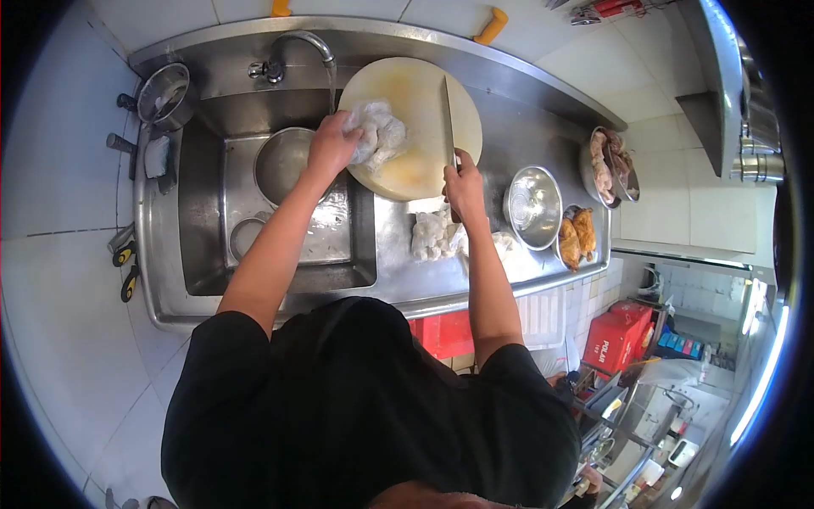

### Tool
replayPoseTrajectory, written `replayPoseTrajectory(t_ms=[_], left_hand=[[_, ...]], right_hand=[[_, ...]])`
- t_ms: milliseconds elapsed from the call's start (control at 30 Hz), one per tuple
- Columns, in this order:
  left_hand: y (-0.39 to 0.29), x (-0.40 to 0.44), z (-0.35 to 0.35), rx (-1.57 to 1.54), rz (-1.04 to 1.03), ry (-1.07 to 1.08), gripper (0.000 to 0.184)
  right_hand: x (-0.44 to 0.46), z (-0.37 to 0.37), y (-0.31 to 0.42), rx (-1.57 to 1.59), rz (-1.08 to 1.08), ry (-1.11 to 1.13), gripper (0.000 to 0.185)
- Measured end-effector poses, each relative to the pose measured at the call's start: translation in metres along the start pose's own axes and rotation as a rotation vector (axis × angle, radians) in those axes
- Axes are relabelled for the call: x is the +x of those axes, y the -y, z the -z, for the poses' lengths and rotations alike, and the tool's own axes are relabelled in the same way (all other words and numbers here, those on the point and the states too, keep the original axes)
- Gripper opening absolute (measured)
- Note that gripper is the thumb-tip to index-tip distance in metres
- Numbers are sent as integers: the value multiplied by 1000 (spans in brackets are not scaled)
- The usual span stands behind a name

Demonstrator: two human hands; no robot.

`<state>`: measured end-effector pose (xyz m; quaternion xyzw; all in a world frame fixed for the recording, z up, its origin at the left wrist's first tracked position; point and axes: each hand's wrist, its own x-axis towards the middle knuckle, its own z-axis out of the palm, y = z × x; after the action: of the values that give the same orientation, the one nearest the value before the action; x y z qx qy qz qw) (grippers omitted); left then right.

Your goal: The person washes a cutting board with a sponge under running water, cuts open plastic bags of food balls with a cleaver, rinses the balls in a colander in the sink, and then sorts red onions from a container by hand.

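Note:
At the left edge of the round cutting board (407,85), my left hand (335,144) grips a clear plastic bag (377,134) with pale lumps in it; what they are I cannot make out. My right hand (464,188) is closed round the handle of a knife (449,119). Its long blade points away from me over the right part of the board. Just below the board, another bag of pale pieces (434,235) lies on the steel counter, near my right forearm. Beside that forearm is a white cloth or bag (509,254), partly hidden.
Water runs from the faucet (314,38) into the sink (339,246), which holds metal bowls. Right of the board stand an empty steel bowl (534,208), browned poultry pieces (577,237) and a bowl of raw meat (606,170). A steel pot (165,95) sits at the sink's far-left corner.

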<state>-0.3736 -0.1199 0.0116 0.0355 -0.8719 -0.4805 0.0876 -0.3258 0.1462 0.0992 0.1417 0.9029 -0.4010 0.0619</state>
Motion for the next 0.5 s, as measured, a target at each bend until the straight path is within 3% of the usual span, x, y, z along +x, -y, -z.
replayPoseTrajectory(t_ms=[33,133,167,300,400,500], left_hand=[[-2,-3,0,-10,14,-14,38],[-9,-10,-3,-34,11,-60,30],[-8,-11,-5,-34,-18,-85,28],[-2,-12,-11,-21,-113,-117,25],[-9,-16,-10,45,-163,-127,21],[-5,-13,-16,35,-279,-166,17]], right_hand=[[-13,1,23,120,2,13,32],[-29,4,60,37,136,161,29],[-35,6,80,16,78,222,30],[-23,-8,86,-252,317,251,33],[9,-21,89,-308,377,310,32],[18,-30,116,-476,698,219,32]])
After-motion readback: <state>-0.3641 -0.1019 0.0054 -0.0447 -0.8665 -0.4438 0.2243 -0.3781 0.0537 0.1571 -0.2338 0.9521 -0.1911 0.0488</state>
